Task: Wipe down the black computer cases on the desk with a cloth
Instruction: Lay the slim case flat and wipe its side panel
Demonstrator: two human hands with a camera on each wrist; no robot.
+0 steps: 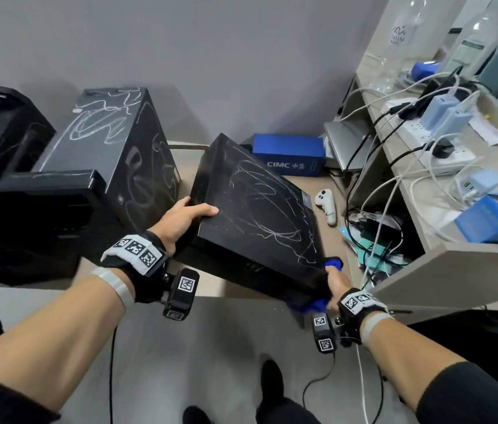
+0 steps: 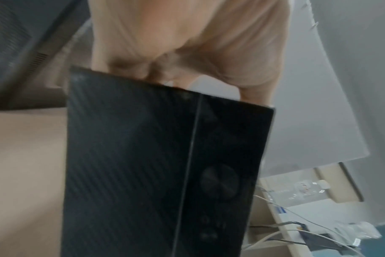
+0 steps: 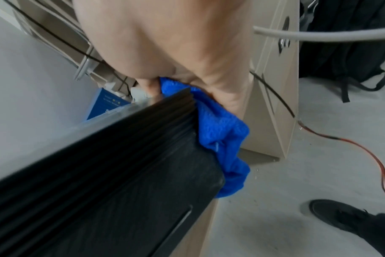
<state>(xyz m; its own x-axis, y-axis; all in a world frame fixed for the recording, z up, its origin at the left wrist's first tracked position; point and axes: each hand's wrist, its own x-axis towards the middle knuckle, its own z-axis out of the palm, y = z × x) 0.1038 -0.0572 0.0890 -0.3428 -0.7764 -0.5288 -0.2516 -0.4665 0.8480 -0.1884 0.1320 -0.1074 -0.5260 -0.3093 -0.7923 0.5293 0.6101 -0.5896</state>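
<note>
A black computer case (image 1: 260, 215) scribbled with white marks tilts above the desk, held between both hands. My left hand (image 1: 185, 220) grips its left edge, thumb on top; the left wrist view shows the case's front panel (image 2: 165, 173) below the curled left hand (image 2: 187, 52). My right hand (image 1: 335, 281) grips the near right corner of the case (image 3: 99, 173) with a blue cloth (image 1: 318, 304) bunched in the palm; the blue cloth (image 3: 222, 139) hangs below that corner under the right hand (image 3: 176, 52). A second marked black case (image 1: 110, 148) stands upright at the left.
A third black case (image 1: 6, 166) is at the far left. A blue CIMC box (image 1: 290, 159), a white controller (image 1: 327, 206) and tangled cables (image 1: 373, 240) lie on the desk. The raised shelf (image 1: 456, 264) at right carries power strips and chargers. My shoes (image 1: 272, 381) are on the floor.
</note>
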